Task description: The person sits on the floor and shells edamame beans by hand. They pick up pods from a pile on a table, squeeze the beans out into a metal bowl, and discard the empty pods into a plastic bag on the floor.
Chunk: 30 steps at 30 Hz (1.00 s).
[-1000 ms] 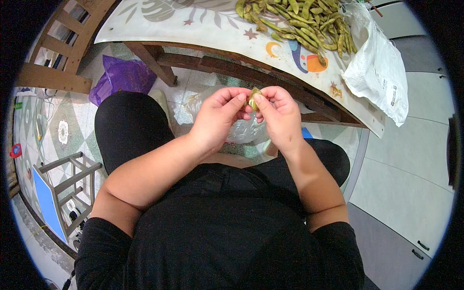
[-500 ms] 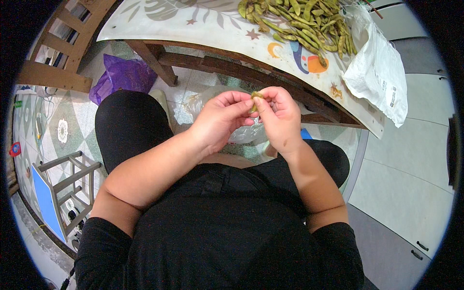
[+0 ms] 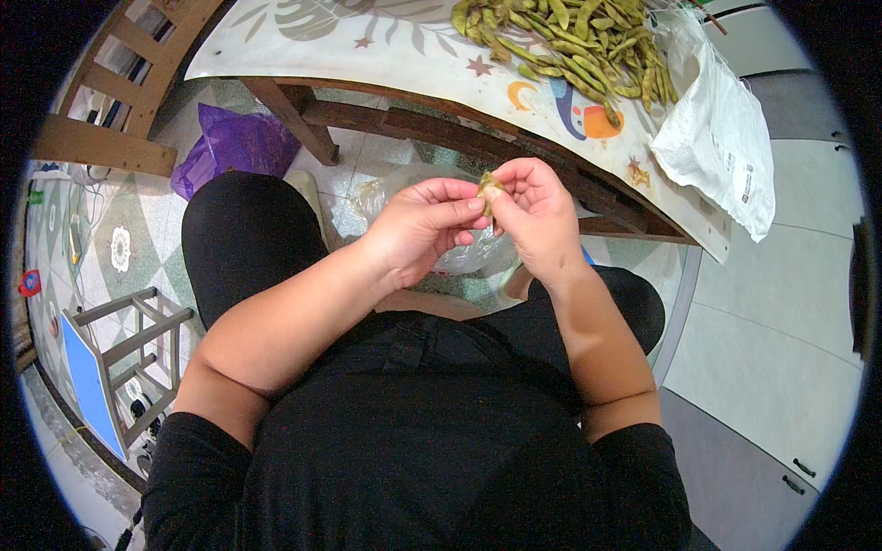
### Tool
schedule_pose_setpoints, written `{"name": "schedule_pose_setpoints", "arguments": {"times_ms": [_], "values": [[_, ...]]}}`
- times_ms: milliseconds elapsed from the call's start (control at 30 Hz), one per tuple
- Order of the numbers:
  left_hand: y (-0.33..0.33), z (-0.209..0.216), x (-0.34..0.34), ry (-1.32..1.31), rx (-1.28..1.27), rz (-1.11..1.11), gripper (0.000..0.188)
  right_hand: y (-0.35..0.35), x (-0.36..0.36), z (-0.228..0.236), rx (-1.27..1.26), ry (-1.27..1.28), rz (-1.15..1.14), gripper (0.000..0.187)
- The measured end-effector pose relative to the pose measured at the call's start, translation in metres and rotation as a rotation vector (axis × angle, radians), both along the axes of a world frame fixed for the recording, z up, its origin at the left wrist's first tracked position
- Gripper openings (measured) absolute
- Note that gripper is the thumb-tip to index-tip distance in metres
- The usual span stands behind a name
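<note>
One yellow-green soybean pod between left hand and right hand, above clear plastic bag. Pinched from both sides with fingertips drawn together. Probably light, pliable, perhaps slippery where damp; best held along edges and pressed gently to avoid crushing.

This is looking like a home: a leaf-print cover is draping the table, a stool is resting on tiles, cabinets are standing alongside.

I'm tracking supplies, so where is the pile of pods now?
In the head view, the pile of green pods lies at the top, right of centre, on the patterned tablecloth, left of the white sack.
</note>
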State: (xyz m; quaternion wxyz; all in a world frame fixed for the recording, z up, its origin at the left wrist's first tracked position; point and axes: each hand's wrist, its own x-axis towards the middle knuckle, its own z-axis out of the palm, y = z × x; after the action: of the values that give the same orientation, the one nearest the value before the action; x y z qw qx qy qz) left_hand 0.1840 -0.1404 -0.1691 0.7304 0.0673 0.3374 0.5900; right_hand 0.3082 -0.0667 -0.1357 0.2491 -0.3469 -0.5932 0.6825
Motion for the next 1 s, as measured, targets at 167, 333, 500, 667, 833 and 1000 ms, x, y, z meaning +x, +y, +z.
{"name": "schedule_pose_setpoints", "arguments": {"times_ms": [167,333,500,667,833,1000], "values": [[0.002,0.005,0.001,-0.004,0.037,-0.013,0.014,0.005,0.004,-0.002,-0.175,0.12,-0.016,0.01],[0.001,0.006,0.002,0.075,0.066,0.087,0.016,0.005,0.005,0.004,-0.307,0.092,0.062,0.015],[-0.001,0.003,0.001,0.135,0.135,0.102,0.015,0.004,0.008,0.008,-0.339,0.019,0.126,0.013],[-0.002,0.003,0.002,0.166,0.156,0.119,0.016,0.007,0.01,0.01,-0.468,0.059,0.111,0.011],[-0.001,0.003,0.0,0.151,0.174,0.102,0.015,0.006,0.011,0.008,-0.575,0.136,0.098,0.011],[0.0,0.003,0.006,0.275,0.101,0.155,0.01,-0.001,0.009,0.001,-0.445,0.125,-0.046,0.01]]}}
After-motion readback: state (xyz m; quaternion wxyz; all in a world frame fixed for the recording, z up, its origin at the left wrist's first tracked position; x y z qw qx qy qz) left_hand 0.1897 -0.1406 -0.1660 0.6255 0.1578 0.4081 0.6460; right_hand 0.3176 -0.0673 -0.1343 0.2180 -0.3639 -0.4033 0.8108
